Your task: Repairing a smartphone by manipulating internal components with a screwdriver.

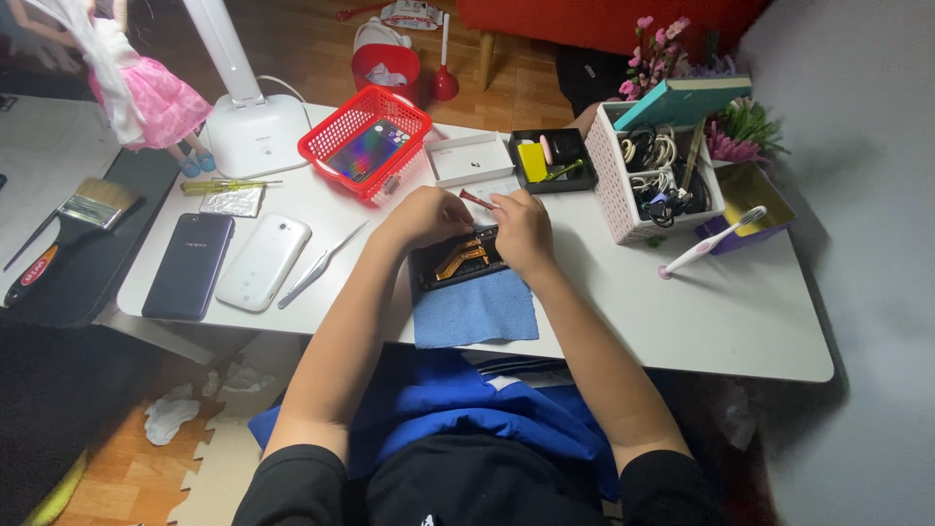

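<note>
our right hand [523,232] pinches a red-handled tool [476,200]; our left hand [427,216] rests curled on the opened phone [460,259], grip unclear. the phone lies half on a blue cloth [475,310] at the white table's [740,312] near edge. 2 phones [229,263] lie well left, beside tweezers [321,265].

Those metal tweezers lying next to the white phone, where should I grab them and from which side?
Probably at the wider rear end of the tweezers, the part nearest the table's front edge. They lie flat on the table, slanting with the fine tip toward the red basket. Come from above on their right side, since the white phone lies close along their left. The left hand is nearer.
</note>
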